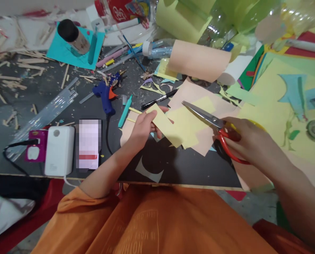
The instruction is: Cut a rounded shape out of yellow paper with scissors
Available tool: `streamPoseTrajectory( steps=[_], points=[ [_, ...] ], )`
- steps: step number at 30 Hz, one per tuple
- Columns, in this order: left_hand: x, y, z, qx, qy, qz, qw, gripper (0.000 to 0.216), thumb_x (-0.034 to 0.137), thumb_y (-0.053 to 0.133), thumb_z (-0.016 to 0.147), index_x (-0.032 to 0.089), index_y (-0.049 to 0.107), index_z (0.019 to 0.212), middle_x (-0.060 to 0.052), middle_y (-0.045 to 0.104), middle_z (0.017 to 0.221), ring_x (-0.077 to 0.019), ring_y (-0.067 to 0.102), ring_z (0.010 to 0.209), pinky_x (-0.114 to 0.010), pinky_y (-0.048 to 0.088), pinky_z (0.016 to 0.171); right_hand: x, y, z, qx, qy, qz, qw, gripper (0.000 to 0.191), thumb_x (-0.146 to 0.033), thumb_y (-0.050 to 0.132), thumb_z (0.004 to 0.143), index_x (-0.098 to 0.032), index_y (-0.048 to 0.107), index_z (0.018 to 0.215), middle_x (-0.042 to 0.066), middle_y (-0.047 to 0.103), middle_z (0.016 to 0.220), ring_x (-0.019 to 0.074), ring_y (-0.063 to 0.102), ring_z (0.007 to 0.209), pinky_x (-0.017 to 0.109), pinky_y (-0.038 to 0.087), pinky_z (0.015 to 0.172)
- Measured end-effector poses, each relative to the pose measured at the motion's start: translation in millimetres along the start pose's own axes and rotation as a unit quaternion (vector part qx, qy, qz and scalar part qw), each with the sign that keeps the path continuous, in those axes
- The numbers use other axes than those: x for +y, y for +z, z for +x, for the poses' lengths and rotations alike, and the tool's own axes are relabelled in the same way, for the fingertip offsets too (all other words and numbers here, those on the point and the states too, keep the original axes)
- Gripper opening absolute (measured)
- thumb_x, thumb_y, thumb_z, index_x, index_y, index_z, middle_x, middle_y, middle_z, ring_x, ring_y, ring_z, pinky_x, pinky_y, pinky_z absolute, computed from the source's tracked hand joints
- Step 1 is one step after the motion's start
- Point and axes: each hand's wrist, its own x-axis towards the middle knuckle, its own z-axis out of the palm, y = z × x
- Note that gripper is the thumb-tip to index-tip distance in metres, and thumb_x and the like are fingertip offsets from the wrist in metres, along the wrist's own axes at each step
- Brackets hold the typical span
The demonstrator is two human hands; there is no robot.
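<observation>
My left hand (143, 127) pinches a pale yellow strip of paper (165, 128) and holds it just above the dark table (189, 169). My right hand (246, 141) grips red-handled scissors (207, 118), their blades pointing left over yellow and peach sheets (197, 106) beside the strip. The blade tips are close to the strip but apart from it.
A blue glue gun (104, 97), a black pen (159, 100), clear glue sticks (48, 113), a white power bank (59, 150) and a phone (88, 143) lie on the left. Coloured paper sheets and rolls (200, 60) pile up at the back and right. Wood splinters (9, 81) litter the far left.
</observation>
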Motion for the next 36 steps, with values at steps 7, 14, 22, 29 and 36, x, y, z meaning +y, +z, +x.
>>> streamPoseTrajectory(
  steps=[7, 14, 22, 29, 36],
  points=[
    [0, 0, 1, 0.003, 0.013, 0.011, 1.000, 0.036, 0.041, 0.047, 0.087, 0.010, 0.065, 0.094, -0.002, 0.065, 0.057, -0.0064, 0.047, 0.039, -0.019, 0.040, 0.043, -1, -20, -1, 0.097, -0.073, -0.126, 0.985, 0.038, -0.037, 0.042, 0.096, -0.011, 0.066, 0.112, 0.018, 0.070, 0.094, 0.0342, 0.063, 0.088, 0.043, 0.051, 0.070],
    [-3, 1, 0, 0.008, 0.022, 0.072, 0.997, 0.044, 0.047, 0.055, 0.085, 0.017, 0.049, 0.053, 0.003, 0.046, 0.034, -0.0054, 0.040, 0.033, -0.019, 0.034, 0.040, -65, 8, 28, 0.072, -0.259, 0.029, 0.963, 0.038, -0.013, 0.040, 0.092, -0.021, 0.057, 0.126, 0.009, 0.068, 0.091, 0.0201, 0.062, 0.072, 0.030, 0.045, 0.060],
    [-2, 0, -1, 0.025, 0.060, 0.043, 0.997, 0.032, 0.046, 0.058, 0.083, 0.016, 0.065, 0.089, 0.006, 0.052, 0.048, -0.0053, 0.039, 0.037, -0.020, 0.032, 0.043, -93, 29, 48, 0.046, -0.165, 0.394, 0.903, 0.029, -0.034, 0.051, 0.093, -0.019, 0.065, 0.073, 0.002, 0.064, 0.064, 0.0122, 0.054, 0.056, 0.024, 0.041, 0.054],
    [-4, 0, -3, -0.033, 0.070, 0.052, 0.996, 0.041, 0.050, 0.052, 0.084, 0.018, 0.051, 0.110, 0.009, 0.048, 0.049, -0.0086, 0.046, 0.044, -0.019, 0.038, 0.049, -103, 32, 53, 0.012, 0.062, 0.659, 0.750, 0.040, -0.051, 0.067, 0.078, -0.019, 0.053, 0.060, -0.006, 0.050, 0.040, 0.0055, 0.038, 0.036, 0.019, 0.029, 0.038],
    [-9, -1, -9, -0.106, 0.054, 0.216, 0.969, 0.034, 0.046, 0.064, 0.081, 0.019, 0.051, 0.097, 0.004, 0.053, 0.073, -0.0099, 0.051, 0.065, -0.019, 0.038, 0.056, -100, 38, 55, -0.015, 0.066, 0.736, 0.673, 0.043, -0.053, 0.069, 0.077, -0.022, 0.042, 0.067, -0.011, 0.048, 0.035, 0.0039, 0.034, 0.027, 0.016, 0.027, 0.032]
  ],
)
